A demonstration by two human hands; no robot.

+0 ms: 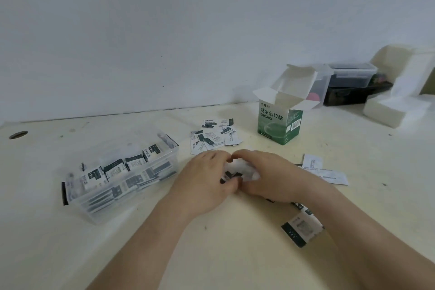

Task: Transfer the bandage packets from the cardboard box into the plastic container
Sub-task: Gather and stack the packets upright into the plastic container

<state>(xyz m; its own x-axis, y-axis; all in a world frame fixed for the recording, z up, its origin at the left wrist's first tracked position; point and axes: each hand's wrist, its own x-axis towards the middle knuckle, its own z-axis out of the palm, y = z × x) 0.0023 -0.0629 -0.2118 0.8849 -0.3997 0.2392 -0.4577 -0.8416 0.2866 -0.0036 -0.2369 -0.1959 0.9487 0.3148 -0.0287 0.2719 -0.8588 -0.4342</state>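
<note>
Center frame, left hand [204, 180] and right hand [267, 175] both curled round a bundle of bandage packets [231, 175], plastic container [98, 215] at left, open cardboard box [279, 126] upper right

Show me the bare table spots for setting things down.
Bare: the table in front of the plastic container, and behind it toward the wall. Crowded: loose packets beside the green box, more at near right.

Green-and-white cardboard box [281, 122], white packets [215, 138] with dark end bands, clear plastic container [122, 181], cream table [235, 254].
</note>
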